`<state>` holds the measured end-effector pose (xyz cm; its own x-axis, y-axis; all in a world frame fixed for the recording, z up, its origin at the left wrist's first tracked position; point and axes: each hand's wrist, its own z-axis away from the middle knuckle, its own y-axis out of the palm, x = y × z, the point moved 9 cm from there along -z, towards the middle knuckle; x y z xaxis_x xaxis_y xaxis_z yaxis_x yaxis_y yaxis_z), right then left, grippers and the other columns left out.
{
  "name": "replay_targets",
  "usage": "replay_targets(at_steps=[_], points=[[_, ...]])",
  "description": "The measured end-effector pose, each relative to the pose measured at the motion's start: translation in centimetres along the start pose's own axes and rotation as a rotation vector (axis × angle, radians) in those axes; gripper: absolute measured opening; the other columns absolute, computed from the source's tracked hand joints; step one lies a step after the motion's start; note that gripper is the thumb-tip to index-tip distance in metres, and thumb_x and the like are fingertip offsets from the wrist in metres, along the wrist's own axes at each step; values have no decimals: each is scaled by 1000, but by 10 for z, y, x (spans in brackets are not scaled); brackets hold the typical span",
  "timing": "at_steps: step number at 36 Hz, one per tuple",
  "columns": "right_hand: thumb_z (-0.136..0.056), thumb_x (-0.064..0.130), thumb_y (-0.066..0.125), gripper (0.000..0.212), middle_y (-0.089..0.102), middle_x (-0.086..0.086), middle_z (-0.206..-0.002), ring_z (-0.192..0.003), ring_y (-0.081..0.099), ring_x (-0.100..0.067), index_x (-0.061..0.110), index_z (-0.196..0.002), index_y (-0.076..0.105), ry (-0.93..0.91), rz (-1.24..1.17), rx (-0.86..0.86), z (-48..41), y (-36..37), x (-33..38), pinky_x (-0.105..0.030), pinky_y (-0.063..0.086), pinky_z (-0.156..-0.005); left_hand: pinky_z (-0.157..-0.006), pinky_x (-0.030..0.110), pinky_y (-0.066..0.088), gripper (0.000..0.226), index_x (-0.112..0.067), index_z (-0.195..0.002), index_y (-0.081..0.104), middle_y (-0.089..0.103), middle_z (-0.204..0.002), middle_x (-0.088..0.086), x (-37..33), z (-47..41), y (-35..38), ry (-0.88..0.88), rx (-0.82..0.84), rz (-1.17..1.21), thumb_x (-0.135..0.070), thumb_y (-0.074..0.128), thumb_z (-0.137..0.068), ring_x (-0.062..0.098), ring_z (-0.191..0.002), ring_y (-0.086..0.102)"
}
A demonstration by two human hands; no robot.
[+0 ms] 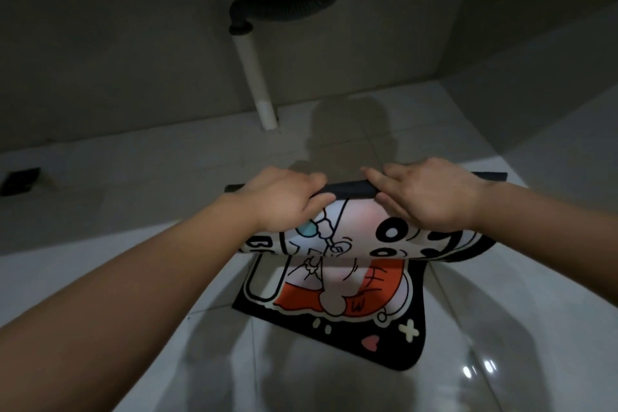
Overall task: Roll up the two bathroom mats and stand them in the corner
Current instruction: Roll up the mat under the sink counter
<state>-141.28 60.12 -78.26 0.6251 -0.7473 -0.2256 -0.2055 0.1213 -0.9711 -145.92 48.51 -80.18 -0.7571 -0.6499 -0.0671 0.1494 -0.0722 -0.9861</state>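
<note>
**tilewatcher:** While I'm stood in this dim bathroom, quick report: both hands are on the mat (334, 281). The left hand (284, 201) and right hand (424, 196) sit side by side on its far edge, which is curled into a tight black roll. Fingers (314, 182) of each hand are curled over the top of that roll with thumbs tucked under, so both are clamped on it, knuckles nearly meeting in the middle.

**matfan22:** Where's the mat itself though? Flat or lifted?

**tilewatcher:** Bit of both. The rolled end is held up off the floor (501, 328), the middle sags in a fold below the hands, and the near end lies flat on the glossy white tiles. Cartoon print facing up: white and orange figure, black border, a little cross and heart near the near right corner.

**matfan22:** Anything else around?

**tilewatcher:** Grey wall behind, with a white pipe (255, 84) running down to the floor and a dark ribbed hose (301, 5) feeding into its top. Small dark square drain (20, 181) in the floor off to the left. A shadow falls across the tiles past the hands. I can only see one mat from here.
</note>
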Motion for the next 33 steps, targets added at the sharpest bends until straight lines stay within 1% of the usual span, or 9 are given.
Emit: replay_targets(at_steps=[7,11,15,19,21,23,25,28,33], points=[[-98,38,32,32,44,4,-88,-75,56,-21,19,-121,44,137,-95,66,-6,3,-8,-34,40,-57,-55,31,30,21,-27,-95,42,48,-69,-9,8,-6,-2,-59,16,25,-48,37,-97,9,-60,44],[-95,36,48,26,58,-7,-100,-90,58,-27,16,-111,53,261,-240,125,-10,4,-22,-37,45,-73,-55,30,29,19,-26,-96,43,41,-66,-10,9,-11,0,-67,25,47,-43,49,-94,17,-65,44],[-93,30,51,18,54,-6,-96,-87,55,-26,15,-104,51,287,-289,221,-16,8,-24,-34,42,-71,-54,30,29,16,-21,-100,45,38,-68,-10,11,-16,-2,-103,-7,77,-32,54,-93,18,-68,45],[-96,26,45,11,47,0,-76,-70,50,-23,19,-96,36,364,-345,281,-14,9,-25,-34,38,-60,-58,31,31,14,-22,-101,41,42,-70,-7,13,-20,-6,-131,-44,78,-32,48,-95,25,-75,53],[-96,26,43,14,50,-1,-75,-67,51,-25,19,-105,35,345,-271,269,-11,5,-28,-35,38,-56,-61,31,32,22,-26,-116,41,53,-81,-4,13,-20,-14,-110,-80,47,-35,44,-96,26,-81,58],[-95,23,43,36,57,-6,-93,-79,57,-30,16,-129,31,248,-110,213,-15,-1,-26,-33,35,-59,-66,29,33,35,-33,-130,36,60,-97,-4,14,-19,-22,-99,-105,48,-43,42,-97,23,-89,59],[-98,32,37,51,55,-9,-111,-92,57,-29,15,-142,20,171,-3,140,-19,-7,-22,-32,33,-63,-68,29,35,40,-34,-130,38,61,-103,-6,14,-18,-29,-95,-110,59,-54,36,-95,20,-93,59],[-98,48,20,59,54,-10,-116,-96,56,-27,15,-146,18,155,17,37,-22,-18,-18,-32,33,-67,-78,34,40,41,-28,-128,42,59,-114,0,16,-17,-31,-112,-90,85,-51,27,-98,22,-103,56],[-99,39,28,51,53,-11,-112,-96,56,-32,14,-144,25,162,-23,5,-20,-17,-19,-34,36,-68,-72,32,37,23,-26,-116,45,57,-107,1,14,-12,-30,-85,-135,68,-38,35,-99,22,-95,55]])
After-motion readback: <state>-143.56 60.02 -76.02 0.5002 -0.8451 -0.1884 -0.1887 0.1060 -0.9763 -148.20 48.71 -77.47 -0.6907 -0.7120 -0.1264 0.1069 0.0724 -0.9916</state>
